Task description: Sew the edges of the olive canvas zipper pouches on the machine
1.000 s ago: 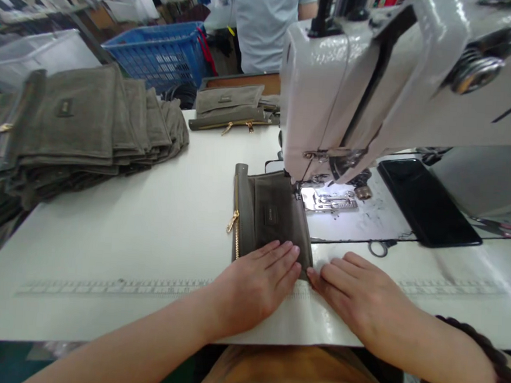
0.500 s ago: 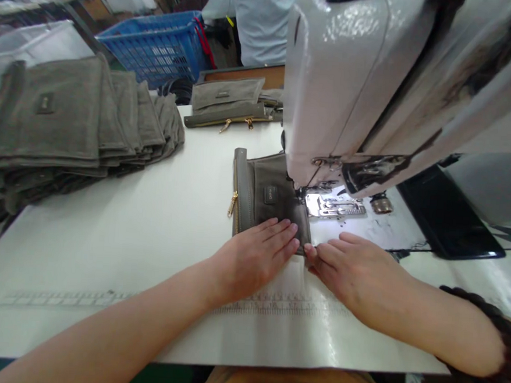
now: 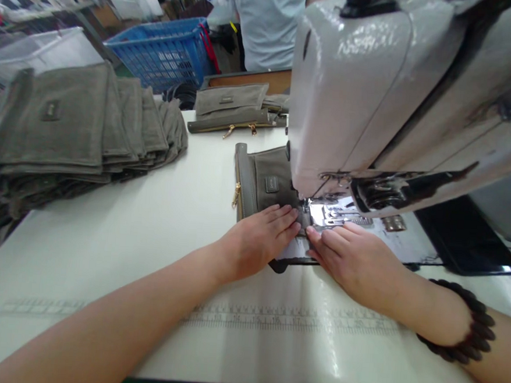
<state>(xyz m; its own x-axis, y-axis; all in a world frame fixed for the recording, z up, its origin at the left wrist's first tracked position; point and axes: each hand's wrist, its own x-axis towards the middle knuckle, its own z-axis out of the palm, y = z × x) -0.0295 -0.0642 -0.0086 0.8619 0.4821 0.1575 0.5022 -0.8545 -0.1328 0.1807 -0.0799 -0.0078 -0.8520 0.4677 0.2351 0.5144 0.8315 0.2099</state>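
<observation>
A grey-olive fabric pouch with a gold zipper along its left edge lies on the white table, its right edge under the head of a white sewing machine. My left hand lies flat on the pouch's near end, fingers stretched out. My right hand rests flat beside it, fingertips touching the pouch's near right corner just in front of the lit needle plate. A dark bead bracelet circles my right wrist.
A tall stack of the same grey pouches sits at the left. Two more pouches lie at the table's back edge. Behind stand a blue plastic basket and a person in a light shirt. A black phone lies right.
Both hands have slid the pouch away from me, toward the needle; its right edge now sits under the machine head. The camera has moved closer.
</observation>
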